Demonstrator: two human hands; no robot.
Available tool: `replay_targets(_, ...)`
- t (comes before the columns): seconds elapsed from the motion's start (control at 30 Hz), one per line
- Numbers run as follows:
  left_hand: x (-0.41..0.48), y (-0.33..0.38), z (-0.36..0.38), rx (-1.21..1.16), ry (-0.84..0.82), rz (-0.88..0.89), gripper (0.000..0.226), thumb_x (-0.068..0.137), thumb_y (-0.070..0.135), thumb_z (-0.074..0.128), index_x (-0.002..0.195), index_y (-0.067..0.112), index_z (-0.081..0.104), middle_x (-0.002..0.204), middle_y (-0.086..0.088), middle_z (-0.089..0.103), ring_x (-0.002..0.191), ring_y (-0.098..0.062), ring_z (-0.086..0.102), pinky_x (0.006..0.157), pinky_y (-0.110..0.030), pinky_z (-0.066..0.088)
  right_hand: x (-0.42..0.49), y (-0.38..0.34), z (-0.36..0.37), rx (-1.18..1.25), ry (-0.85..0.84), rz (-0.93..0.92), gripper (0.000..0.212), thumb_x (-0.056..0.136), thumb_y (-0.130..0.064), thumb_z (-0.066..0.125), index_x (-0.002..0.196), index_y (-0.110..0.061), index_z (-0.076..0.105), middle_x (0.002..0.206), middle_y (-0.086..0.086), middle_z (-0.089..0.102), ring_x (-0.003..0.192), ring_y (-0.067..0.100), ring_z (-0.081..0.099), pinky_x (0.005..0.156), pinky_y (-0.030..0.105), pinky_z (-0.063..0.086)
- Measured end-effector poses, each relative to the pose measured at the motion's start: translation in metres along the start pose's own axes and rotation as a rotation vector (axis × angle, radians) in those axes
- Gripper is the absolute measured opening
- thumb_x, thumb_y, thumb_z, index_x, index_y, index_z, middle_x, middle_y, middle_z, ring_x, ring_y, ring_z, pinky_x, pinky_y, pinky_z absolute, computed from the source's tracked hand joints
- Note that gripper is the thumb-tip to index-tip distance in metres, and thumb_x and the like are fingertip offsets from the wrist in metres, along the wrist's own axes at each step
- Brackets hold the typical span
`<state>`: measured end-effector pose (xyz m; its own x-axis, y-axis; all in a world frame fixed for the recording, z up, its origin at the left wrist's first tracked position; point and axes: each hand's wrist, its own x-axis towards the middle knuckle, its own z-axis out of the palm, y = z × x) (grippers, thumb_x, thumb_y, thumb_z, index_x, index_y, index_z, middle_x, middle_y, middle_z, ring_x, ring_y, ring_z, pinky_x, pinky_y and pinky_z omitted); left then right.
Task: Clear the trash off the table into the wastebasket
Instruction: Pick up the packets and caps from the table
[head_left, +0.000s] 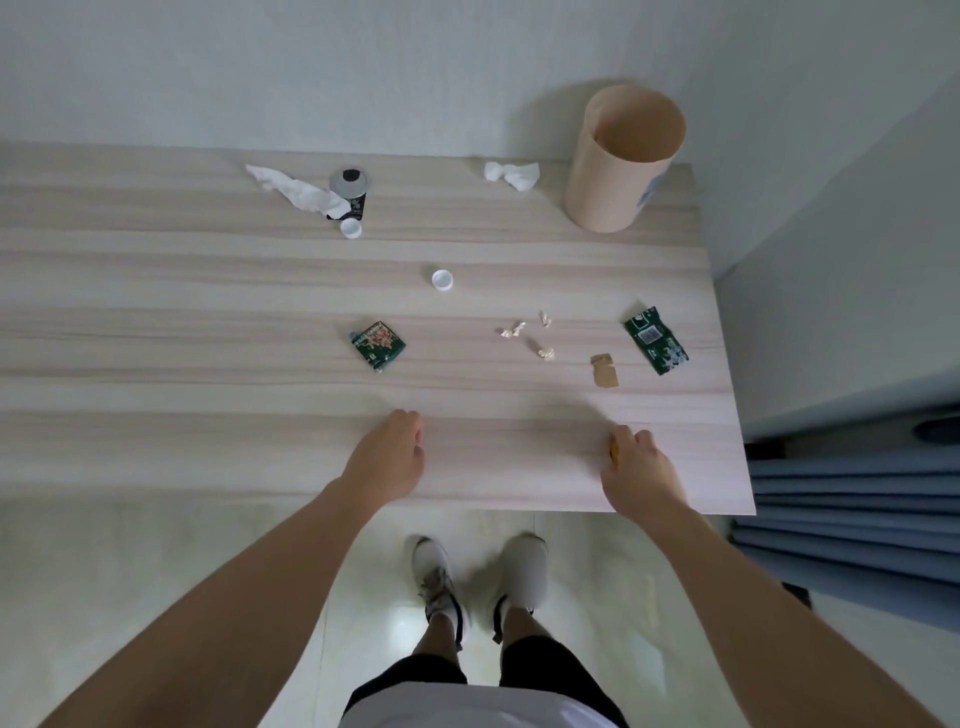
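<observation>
A tall, tan, open-topped cylindrical wastebasket (621, 161) stands upright on the far right corner of a pale wood-grain table (208, 291), its long axis vertical and its mouth facing up. Trash lies scattered nearer the person than the basket. Just left of it sits a crumpled white tissue (511, 175). Farther left are a long twisted white tissue (298, 192), a small black cup (352, 189) it partly covers, and a white bottle cap (351, 228). A second white cap (442, 279) lies mid-table. Nearer still are a green snack wrapper (377, 345), several small pale paper scraps (524, 335), a brown torn card piece (604, 370), and a second green wrapper (657, 340) with its long axis angled toward the basket.

At the near edge, the left hand (387, 460) is loosely curled, seemingly empty. The right hand (636, 470) is curled; something yellowish may sit under its fingers, though I cannot tell.

The risk: tiny scraps could be brushed to the floor, or a light toss could miss or tip the basket.
</observation>
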<state>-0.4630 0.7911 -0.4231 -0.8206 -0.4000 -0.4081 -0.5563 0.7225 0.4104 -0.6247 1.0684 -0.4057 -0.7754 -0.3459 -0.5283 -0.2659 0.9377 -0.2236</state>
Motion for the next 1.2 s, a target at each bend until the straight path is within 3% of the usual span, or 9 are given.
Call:
replay_targets(0.17,-0.002,-0.005,-0.016,0.053,0.027,-0.03,0.014,0.089,0.012,0.039,0.08,0.019,0.045,0.081,0.0,0.053,0.074,-0.023,0.053,0.065,-0.034,0.042,-0.006,-0.012,-0.009,0.072,0.001,0.018,0.025,0.083,-0.004,0.041,0.104,-0.017,0.043,0.104,0.007,0.043,0.08,0.029,0.05,0.07,0.035,0.04)
replay_targets(0.47,0.007,-0.011,-0.065,0.101,0.168,0.026,0.017,0.093,0.026,0.043,0.09,0.021,0.059,0.078,-0.003,0.068,0.068,-0.026,0.057,0.059,-0.031,0.042,-0.013,-0.04,-0.041,0.084,0.049,0.033,0.025,0.078,-0.006,0.043,0.099,-0.019,0.046,0.103,0.003,0.046,0.082,0.021,0.056,0.075,0.038,0.052)
replay_targets(0.7,0.022,-0.014,-0.092,0.124,0.215,0.072,0.013,0.092,0.02,0.045,0.096,0.02,0.058,0.086,-0.006,0.069,0.073,-0.03,0.06,0.061,-0.032,0.044,-0.005,-0.056,-0.053,-0.006,0.188,0.017,0.009,0.091,-0.024,0.05,0.093,-0.018,0.044,0.087,0.002,0.056,0.072,0.02,0.058,0.063,0.037,0.05)
replay_targets(0.9,0.045,-0.022,-0.096,0.052,0.203,0.017,0.028,0.088,0.018,0.055,0.115,0.02,0.057,0.116,-0.005,0.057,0.092,-0.03,0.063,0.077,-0.037,0.05,0.017,-0.055,-0.053,0.017,0.174,0.031,0.012,0.09,-0.018,0.046,0.1,-0.016,0.039,0.081,0.002,0.058,0.066,0.019,0.055,0.051,0.031,0.038)
replay_targets(1.03,0.062,-0.018,-0.098,0.062,0.173,-0.047,0.033,0.087,0.021,0.06,0.119,0.02,0.053,0.12,-0.005,0.048,0.094,-0.031,0.062,0.077,-0.039,0.051,0.043,-0.049,-0.06,0.03,0.143,0.056,0.03,0.084,-0.014,0.05,0.112,-0.018,0.04,0.092,0.006,0.061,0.076,0.025,0.06,0.061,0.033,0.048)
replay_targets(1.2,0.089,-0.019,-0.098,0.051,0.15,-0.138,0.047,0.082,0.027,0.069,0.123,0.019,0.046,0.126,-0.008,0.043,0.096,-0.034,0.06,0.079,-0.041,0.049,0.077,-0.041,-0.065,0.062,0.122,0.048,0.044,0.089,-0.031,0.055,0.127,-0.017,0.039,0.116,0.013,0.056,0.092,0.031,0.061,0.072,0.039,0.052)
